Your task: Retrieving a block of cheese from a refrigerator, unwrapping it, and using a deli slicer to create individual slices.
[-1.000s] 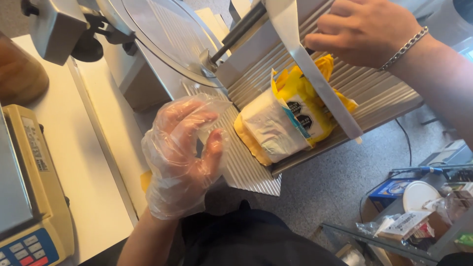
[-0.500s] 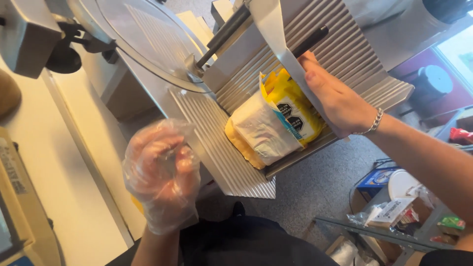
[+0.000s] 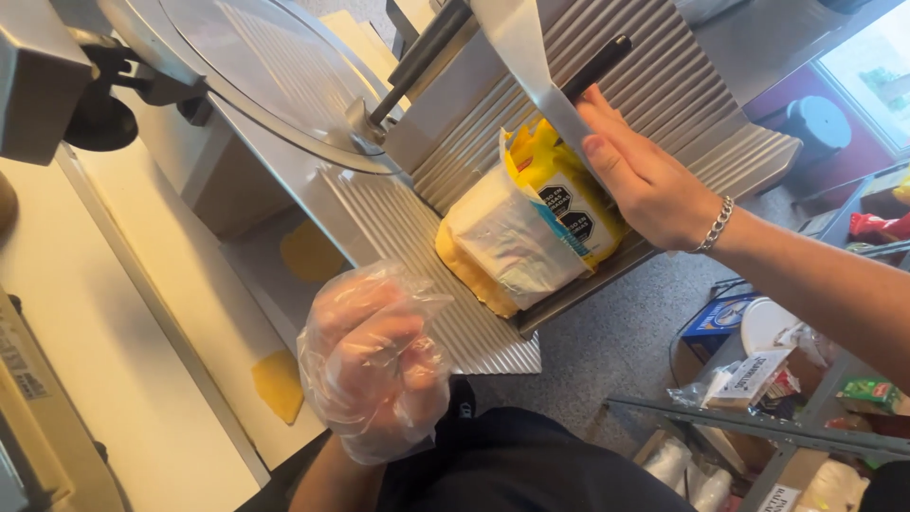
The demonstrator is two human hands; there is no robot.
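Note:
A yellow cheese block, partly in white and yellow wrapping, lies on the ribbed carriage of a metal slicer. My right hand, with a bracelet on its wrist, grips the steel pusher arm just under its black handle, right above the cheese. My left hand wears a clear plastic glove and hovers below the slicer's ribbed front plate, fingers curled in with nothing visible inside. The round blade is to the upper left.
Two thin yellow cheese slices lie on the pale counter: one slice near my gloved hand, another slice under the blade. A scale is at the left edge. A metal rack with boxes and packets stands low right.
My right hand slid from the top of the pusher arm down to its side beside the cheese. My gloved left hand dropped lower and its fingers curled in.

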